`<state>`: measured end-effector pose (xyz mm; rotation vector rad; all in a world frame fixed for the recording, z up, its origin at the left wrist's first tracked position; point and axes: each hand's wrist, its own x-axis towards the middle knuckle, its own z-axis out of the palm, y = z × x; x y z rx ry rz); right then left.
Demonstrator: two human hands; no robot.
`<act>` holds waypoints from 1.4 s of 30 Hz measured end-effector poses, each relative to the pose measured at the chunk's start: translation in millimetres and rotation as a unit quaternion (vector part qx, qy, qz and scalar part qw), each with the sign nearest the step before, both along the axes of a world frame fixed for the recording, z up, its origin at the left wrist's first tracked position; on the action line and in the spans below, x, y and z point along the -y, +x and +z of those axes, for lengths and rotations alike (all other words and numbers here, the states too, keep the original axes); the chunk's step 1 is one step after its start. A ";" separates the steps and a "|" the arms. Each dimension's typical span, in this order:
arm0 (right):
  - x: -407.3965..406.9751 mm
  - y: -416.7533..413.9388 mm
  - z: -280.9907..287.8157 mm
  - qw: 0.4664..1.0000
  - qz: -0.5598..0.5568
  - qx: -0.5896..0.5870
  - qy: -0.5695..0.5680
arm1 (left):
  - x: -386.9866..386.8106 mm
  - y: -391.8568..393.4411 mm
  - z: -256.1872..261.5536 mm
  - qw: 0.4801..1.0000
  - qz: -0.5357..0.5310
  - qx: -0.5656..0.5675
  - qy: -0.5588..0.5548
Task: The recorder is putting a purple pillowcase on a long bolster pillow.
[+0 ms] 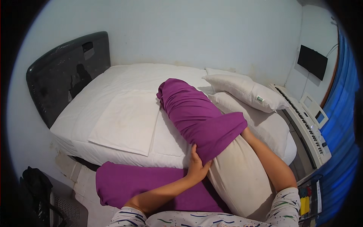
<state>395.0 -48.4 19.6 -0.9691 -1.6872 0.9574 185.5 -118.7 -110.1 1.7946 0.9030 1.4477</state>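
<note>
A purple fabric cover (192, 107) is drawn over the far part of a cream bolster (238, 176), whose near part lies bare against my body. My left hand (198, 167) grips the cover's open edge on the left side of the bolster, thumb and fingers on the cloth. On the right side, my right hand (246, 133) is mostly hidden under the cover's edge, so its fingers do not show. A second purple cushion or bolster (147, 181) lies beneath my left forearm, in front of the bed.
The bed (136, 76) has a white sheet, a flat white pillowcase (127, 122) and white pillows (246, 90) stacked at right. A dark headboard (68, 71) stands at left. An electronic keyboard (306, 124) is beyond the bed's right end. A plastic basket (68, 210) stands lower left.
</note>
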 end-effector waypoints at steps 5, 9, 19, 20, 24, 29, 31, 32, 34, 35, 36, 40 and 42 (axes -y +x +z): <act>-16.6 -0.6 22.4 0.997 -0.059 -0.046 -0.034 | -22.8 -20.0 57.8 0.990 0.058 0.127 0.034; -51.6 16.8 -7.0 0.971 -0.099 -0.216 -0.005 | -31.0 -37.7 113.4 0.980 0.142 0.036 0.132; -70.1 105.4 -176.2 0.975 -0.218 0.038 0.034 | -39.3 -12.2 78.4 0.974 0.093 -0.194 0.069; -65.4 38.9 -139.2 0.978 -0.160 0.123 -0.055 | -45.2 -44.4 61.6 0.967 0.135 -0.213 0.049; -32.2 -43.4 -25.1 0.945 -0.179 0.179 0.208 | -52.1 -42.3 63.9 0.962 0.151 -0.178 0.142; -16.8 -107.8 22.2 0.841 -0.089 0.422 0.327 | -59.0 -47.2 73.3 0.972 0.139 -0.152 0.115; -21.0 -115.1 15.9 0.822 -0.076 0.467 0.318 | -65.6 -62.6 82.7 0.963 0.172 -0.191 0.077; -20.0 -116.8 11.8 0.822 -0.100 0.461 0.318 | -73.0 -66.3 77.1 0.952 0.211 -0.175 0.136; -18.5 -120.1 4.6 0.830 -0.128 0.427 0.335 | -79.1 -68.7 81.2 0.938 0.243 -0.197 0.148; -19.5 -119.3 3.5 0.830 -0.128 0.426 0.337 | -83.0 -68.8 84.5 0.923 0.273 -0.218 0.160; -19.7 -120.4 2.1 0.838 -0.131 0.401 0.346 | -88.0 -70.4 85.4 0.922 0.276 -0.219 0.160; -11.9 -121.9 2.4 0.847 -0.143 0.342 0.382 | -98.4 -67.9 87.0 0.903 0.300 -0.220 0.213; -7.1 -116.4 7.5 0.859 -0.098 0.335 0.375 | -93.5 -67.1 91.3 0.911 0.289 -0.188 0.228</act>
